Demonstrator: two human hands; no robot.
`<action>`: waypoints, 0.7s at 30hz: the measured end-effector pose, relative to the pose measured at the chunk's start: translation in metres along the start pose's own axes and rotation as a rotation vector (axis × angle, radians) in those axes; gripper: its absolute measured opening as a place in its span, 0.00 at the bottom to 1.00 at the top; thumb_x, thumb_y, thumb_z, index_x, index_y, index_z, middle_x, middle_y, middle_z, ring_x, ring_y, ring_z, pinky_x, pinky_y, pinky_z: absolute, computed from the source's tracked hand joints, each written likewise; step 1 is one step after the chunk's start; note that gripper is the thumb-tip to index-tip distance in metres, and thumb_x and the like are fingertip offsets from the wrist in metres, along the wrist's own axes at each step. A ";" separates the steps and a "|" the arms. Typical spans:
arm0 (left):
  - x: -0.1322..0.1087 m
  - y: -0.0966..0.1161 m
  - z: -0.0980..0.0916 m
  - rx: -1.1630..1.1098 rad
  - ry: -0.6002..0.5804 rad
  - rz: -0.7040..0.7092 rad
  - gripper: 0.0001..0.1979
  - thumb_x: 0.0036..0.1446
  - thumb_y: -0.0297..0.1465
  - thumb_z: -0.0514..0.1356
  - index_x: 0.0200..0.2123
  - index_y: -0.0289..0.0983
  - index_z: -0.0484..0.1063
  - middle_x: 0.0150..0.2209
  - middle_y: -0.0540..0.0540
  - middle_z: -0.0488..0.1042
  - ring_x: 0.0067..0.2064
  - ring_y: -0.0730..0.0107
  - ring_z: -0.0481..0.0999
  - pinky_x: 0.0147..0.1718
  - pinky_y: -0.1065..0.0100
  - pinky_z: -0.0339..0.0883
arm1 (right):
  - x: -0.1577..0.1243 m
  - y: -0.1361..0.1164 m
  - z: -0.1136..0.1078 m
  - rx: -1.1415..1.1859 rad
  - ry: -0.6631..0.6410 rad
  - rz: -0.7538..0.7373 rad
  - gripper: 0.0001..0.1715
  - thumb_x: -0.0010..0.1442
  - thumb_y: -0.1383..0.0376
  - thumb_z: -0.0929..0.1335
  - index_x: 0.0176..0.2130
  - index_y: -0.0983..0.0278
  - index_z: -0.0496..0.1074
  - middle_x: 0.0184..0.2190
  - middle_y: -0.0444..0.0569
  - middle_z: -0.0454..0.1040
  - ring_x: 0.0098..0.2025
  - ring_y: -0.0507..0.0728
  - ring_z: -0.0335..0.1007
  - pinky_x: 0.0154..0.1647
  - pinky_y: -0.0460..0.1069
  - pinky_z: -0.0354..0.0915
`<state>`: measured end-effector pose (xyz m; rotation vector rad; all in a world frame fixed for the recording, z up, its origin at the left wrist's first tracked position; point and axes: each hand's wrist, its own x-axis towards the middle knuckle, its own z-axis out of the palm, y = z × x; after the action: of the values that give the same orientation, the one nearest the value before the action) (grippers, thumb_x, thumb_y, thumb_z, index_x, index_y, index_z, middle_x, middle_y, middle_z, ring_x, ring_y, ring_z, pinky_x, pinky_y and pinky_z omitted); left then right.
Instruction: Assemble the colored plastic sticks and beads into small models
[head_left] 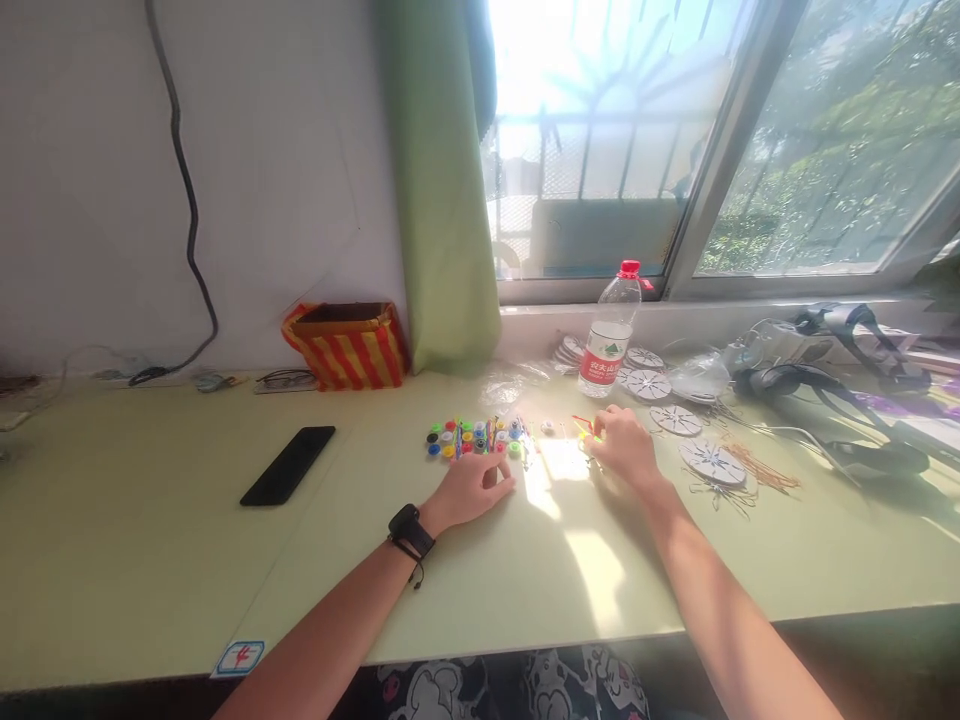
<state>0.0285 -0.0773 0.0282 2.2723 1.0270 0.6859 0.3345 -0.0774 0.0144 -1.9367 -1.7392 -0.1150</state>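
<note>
Small round bobbin-like pieces in several colours lie in rows on the table, with thin multicoloured bundles standing among them. My left hand rests at the front edge of these rows, a gap showing between thumb and forefinger and nothing visible in it. To the right, my right hand is closed, fingertips down in a bright sunlit patch. Something small, yellow and red shows at those fingertips; glare hides what it is. A lone pale bobbin-like piece lies between the hands.
A red-capped water bottle stands behind my right hand. White slotted discs and tan cords lie to the right, near black straps and cables. Leftward are a black phone and a striped box. Crumpled clear plastic lies behind the rows.
</note>
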 end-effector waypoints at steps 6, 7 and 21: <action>-0.001 0.006 0.002 0.029 -0.008 0.015 0.07 0.60 0.34 0.61 0.31 0.38 0.73 0.20 0.55 0.66 0.24 0.72 0.65 0.27 0.70 0.54 | -0.005 -0.017 0.012 0.039 -0.024 -0.198 0.10 0.60 0.68 0.66 0.40 0.61 0.77 0.40 0.52 0.75 0.45 0.63 0.63 0.44 0.54 0.57; -0.001 0.007 0.002 0.035 -0.009 0.014 0.07 0.60 0.34 0.61 0.31 0.38 0.73 0.20 0.55 0.66 0.25 0.73 0.65 0.27 0.70 0.54 | -0.006 -0.019 0.014 0.027 -0.042 -0.209 0.11 0.61 0.68 0.66 0.40 0.60 0.78 0.41 0.52 0.76 0.46 0.63 0.63 0.45 0.55 0.57; -0.001 0.004 0.002 0.035 -0.005 0.009 0.07 0.60 0.34 0.61 0.31 0.38 0.74 0.20 0.55 0.66 0.24 0.73 0.64 0.27 0.70 0.54 | -0.006 -0.022 0.022 -0.038 -0.023 -0.158 0.08 0.61 0.69 0.68 0.36 0.61 0.79 0.40 0.54 0.76 0.46 0.65 0.63 0.44 0.56 0.56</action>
<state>0.0313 -0.0810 0.0296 2.3090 1.0344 0.6712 0.3069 -0.0725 -0.0003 -1.8312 -1.9172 -0.1844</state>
